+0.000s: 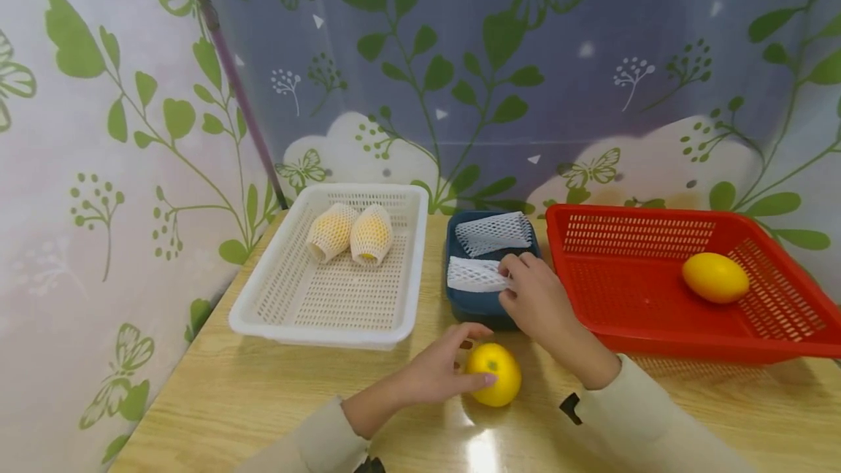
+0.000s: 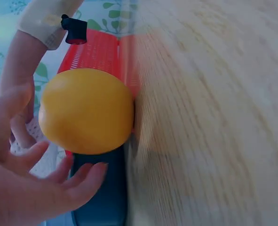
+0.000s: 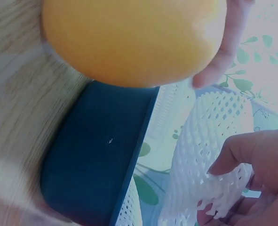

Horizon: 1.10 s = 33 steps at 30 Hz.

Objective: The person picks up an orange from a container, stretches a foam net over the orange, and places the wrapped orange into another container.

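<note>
A yellow oval fruit (image 1: 497, 377) stands on the table in front of the blue box (image 1: 482, 303). My left hand (image 1: 439, 366) is curved loosely about the fruit's left side, its thumb against it in the head view. In the left wrist view the left fingers (image 2: 88, 181) are spread and apart from the fruit. My right hand (image 1: 540, 303) pinches the end of a white foam net sleeve (image 1: 474, 274) at the blue box. The right wrist view shows the thumb and fingers on the sleeve's mesh (image 3: 202, 155). Another foam net sleeve (image 1: 494, 232) lies farther back in the box.
To the left, a white basket (image 1: 326, 333) holds two fruits in foam nets (image 1: 371, 236). A red basket (image 1: 647, 340) on the right holds one bare yellow fruit (image 1: 715, 277). Behind the wooden table (image 1: 217, 385) hangs a patterned curtain (image 1: 420, 93).
</note>
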{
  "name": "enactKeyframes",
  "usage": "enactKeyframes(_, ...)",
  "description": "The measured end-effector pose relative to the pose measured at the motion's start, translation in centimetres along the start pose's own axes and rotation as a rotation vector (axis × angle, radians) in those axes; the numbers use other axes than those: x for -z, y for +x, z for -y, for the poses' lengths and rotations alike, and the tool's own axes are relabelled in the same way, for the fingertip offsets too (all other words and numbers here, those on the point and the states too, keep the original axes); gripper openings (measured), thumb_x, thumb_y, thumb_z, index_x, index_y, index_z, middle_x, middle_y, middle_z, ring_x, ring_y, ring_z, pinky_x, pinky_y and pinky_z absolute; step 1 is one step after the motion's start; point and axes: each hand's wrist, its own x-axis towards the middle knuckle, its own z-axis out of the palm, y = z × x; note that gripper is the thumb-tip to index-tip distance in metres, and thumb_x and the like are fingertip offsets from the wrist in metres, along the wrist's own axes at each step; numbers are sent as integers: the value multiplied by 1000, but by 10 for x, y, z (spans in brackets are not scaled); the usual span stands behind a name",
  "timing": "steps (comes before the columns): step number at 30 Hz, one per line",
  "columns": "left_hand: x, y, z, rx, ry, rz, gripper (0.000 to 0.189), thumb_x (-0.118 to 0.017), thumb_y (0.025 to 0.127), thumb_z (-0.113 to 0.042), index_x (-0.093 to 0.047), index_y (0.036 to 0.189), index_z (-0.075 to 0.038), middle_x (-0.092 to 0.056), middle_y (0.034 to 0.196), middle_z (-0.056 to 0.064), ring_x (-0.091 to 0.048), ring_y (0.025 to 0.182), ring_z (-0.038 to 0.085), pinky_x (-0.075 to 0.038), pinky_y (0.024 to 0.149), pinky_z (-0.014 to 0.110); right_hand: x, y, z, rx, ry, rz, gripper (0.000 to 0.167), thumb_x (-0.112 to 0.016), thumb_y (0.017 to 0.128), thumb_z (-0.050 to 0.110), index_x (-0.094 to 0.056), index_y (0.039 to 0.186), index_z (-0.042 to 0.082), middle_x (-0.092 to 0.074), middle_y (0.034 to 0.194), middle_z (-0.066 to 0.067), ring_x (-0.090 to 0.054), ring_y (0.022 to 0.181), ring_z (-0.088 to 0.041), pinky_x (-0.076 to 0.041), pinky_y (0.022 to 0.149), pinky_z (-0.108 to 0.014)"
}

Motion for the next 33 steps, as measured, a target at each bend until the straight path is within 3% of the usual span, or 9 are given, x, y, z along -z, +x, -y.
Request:
enactKeyframes(2,1,-2,-3,-34,-16,-99,50,-69,91,-30,-49,133,-12,-51,133,10,-49,120,28,-50,90,35,3,-3,-2,-13,16,22,21,-71,77,1,-62,95,3,-59,87,-11,-52,77,-25,-52,70,-38)
enactKeyframes(6,6,-6,-16,-182,-64,-359,41,-71,90,-21,-54,126,-8,-57,124,9,-53,113,26,-53,88,38,12,-7,-3,-91,108,76,23,-70,78,2,-63,100,2,-61,93,-13,-53,79,-26,-54,74,-41)
enactKeyframes(8,12,-6,-21,-267,-44,-469,42,-72,89,-17,-53,125,-6,-57,123,9,-53,111,23,-53,87,39,18,-9,-3,-121,175,95,23,-69,79,1,-63,100,2,-62,94,-13,-53,80,-26,-54,75,-41)
enactKeyframes(11,21,-4,-28,-343,33,-574,48,-74,87,-17,-51,128,-5,-55,125,10,-52,112,21,-53,88,40,25,-12,-5,-139,264,114,21,-67,78,-1,-62,98,3,-61,92,-11,-53,80,-25,-52,72,-38)
enactKeyframes(14,27,0,-31,-376,104,-605,50,-75,86,-17,-51,129,-4,-54,128,11,-53,115,22,-53,90,39,29,-16,-6,-157,346,157,20,-67,79,0,-61,98,5,-62,91,-9,-54,81,-24,-51,72,-34)
enactKeyframes(20,31,2,-30,-420,175,-590,44,-74,87,-14,-55,125,-3,-58,128,12,-56,115,25,-52,91,40,31,-22,-4,-181,481,233,21,-65,81,1,-58,100,5,-62,95,-9,-55,83,-23,-49,70,-28)
enactKeyframes(24,34,5,-26,-408,204,-602,36,-72,88,-9,-60,120,0,-63,123,14,-60,112,26,-53,90,41,31,-24,-2,-158,534,260,22,-66,82,1,-58,102,5,-62,96,-8,-54,83,-21,-49,68,-24)
enactKeyframes(29,38,7,-24,-342,148,-583,28,-70,88,-6,-63,114,1,-67,116,13,-63,108,25,-53,91,34,29,-27,-2,-134,585,292,21,-67,85,2,-60,104,6,-63,100,-7,-55,85,-22,-51,72,-22)
enactKeyframes(33,41,9,-21,-332,84,-560,21,-67,91,-4,-63,111,1,-67,115,14,-64,106,26,-53,90,31,32,-30,-1,-114,566,281,24,-72,86,9,-59,107,8,-63,99,-5,-56,84,-20,-52,72,-23)
